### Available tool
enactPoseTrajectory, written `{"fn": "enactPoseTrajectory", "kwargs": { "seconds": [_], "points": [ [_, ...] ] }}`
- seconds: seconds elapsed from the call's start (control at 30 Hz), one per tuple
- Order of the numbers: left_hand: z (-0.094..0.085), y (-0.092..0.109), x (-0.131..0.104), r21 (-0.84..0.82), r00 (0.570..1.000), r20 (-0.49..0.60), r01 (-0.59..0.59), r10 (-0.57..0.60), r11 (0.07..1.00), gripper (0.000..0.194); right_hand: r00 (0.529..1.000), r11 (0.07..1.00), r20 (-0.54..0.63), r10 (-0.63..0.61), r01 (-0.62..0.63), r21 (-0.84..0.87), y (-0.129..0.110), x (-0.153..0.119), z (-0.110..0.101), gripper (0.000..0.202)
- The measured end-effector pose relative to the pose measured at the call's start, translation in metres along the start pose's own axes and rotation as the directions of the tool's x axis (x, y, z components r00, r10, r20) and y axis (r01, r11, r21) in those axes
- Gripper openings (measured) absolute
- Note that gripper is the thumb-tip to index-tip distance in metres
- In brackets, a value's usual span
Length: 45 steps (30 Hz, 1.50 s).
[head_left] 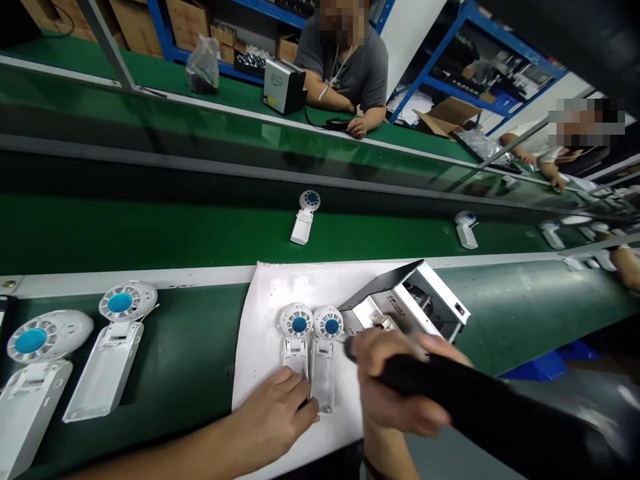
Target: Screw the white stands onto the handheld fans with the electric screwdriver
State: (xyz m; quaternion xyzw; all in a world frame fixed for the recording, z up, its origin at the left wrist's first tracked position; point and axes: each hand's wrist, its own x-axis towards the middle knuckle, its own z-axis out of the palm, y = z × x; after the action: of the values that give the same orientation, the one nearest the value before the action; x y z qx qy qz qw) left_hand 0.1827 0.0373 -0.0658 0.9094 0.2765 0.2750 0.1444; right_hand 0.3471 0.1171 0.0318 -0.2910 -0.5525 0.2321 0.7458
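Fingers of the right hand (374,397): curled tightly around a black tool (480,400), which slants away to the lower right.
Fingers of the left hand (275,417): bent over the lower housing of the left fan unit (295,327); whether they grip it or only rest on it cannot be told.
Fan pair: the left fan unit and the right fan unit (327,330) lie side by side, blue discs up, on a white sheet (260,320).
Tabletop: green (187,340), partly covered by the sheet; two more white units (120,307) lie at the left.
Metal box: a printed, open-sided box (427,293) sits at an angle behind the right hand, partly on the sheet.
Green strip: beyond a white edge, a green strip (150,230) carries a single unit (305,220) ahead and others farther right.
Room: across a metal rail, a person in a grey shirt (350,77) leans at another green counter, near a small box (283,85) and a plastic bag (203,63); blue shelving (435,83) and cardboard boxes (187,23) stand behind.
Cut off: the nearest left-hand unit runs past the picture's edge, and only a co-worker's forearm (629,263) enters at the far right.
Hard to see: the tool's tip is blurred, the left fan unit's lower end is hidden by the fingers, and the distant units at the right are too small to make out.
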Motion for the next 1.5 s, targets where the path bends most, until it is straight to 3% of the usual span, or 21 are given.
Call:
{"fn": "enactPoseTrajectory", "kwargs": {
  "seconds": [0.07, 0.17, 0.33, 0.5, 0.63, 0.8, 1.0, 1.2, 1.5],
  "points": [
    [-0.002, -0.001, 0.000, -0.002, 1.000, 0.012, -0.009, 0.009, 1.000, 0.013, 0.995, 0.989, -0.051, -0.089, 0.083, -0.120, -0.009, 0.015, -0.023, 0.048],
    [-0.001, -0.001, 0.000, -0.008, 1.000, 0.012, -0.011, 0.011, 1.000, 0.013, 0.994, 0.982, -0.093, -0.052, 0.034, -0.187, -0.011, 0.029, -0.043, 0.038],
    [0.000, 0.000, -0.002, -0.017, 1.000, 0.008, -0.008, 0.008, 1.000, 0.012, 0.991, 0.987, -0.116, 0.062, -0.079, -0.143, -0.009, 0.025, -0.043, 0.032],
    [-0.002, 0.000, 0.000, -0.024, 1.000, 0.010, -0.006, 0.006, 1.000, 0.012, 0.989, 0.958, -0.140, -0.056, 0.014, -0.286, -0.016, 0.026, -0.050, 0.047],
    [-0.003, 0.000, 0.001, -0.030, 1.000, 0.002, 0.007, -0.007, 1.000, 0.013, 0.988, 0.959, -0.154, -0.002, -0.041, -0.279, -0.015, 0.031, -0.057, 0.042],
    [-0.003, 0.000, 0.000, -0.032, 1.000, -0.005, -0.003, 0.003, 0.999, 0.011, 0.998, 0.983, -0.036, 0.044, -0.050, -0.176, -0.015, 0.022, -0.047, 0.042],
    [-0.002, 0.000, 0.001, -0.024, 1.000, 0.011, 0.006, -0.006, 1.000, 0.011, 0.990, 0.990, -0.011, 0.143, -0.143, -0.010, -0.004, 0.001, -0.018, 0.042],
    [-0.001, -0.001, 0.001, -0.014, 1.000, 0.025, 0.005, -0.004, 1.000, 0.012, 0.969, 0.971, -0.059, 0.240, -0.239, 0.019, 0.015, -0.011, -0.013, 0.034],
    [-0.009, 0.003, 0.002, 0.013, 0.999, 0.041, 0.006, -0.006, 1.000, 0.013, 0.968, 0.970, -0.053, 0.244, -0.244, 0.016, 0.026, -0.022, -0.007, 0.030]
  ]
}}
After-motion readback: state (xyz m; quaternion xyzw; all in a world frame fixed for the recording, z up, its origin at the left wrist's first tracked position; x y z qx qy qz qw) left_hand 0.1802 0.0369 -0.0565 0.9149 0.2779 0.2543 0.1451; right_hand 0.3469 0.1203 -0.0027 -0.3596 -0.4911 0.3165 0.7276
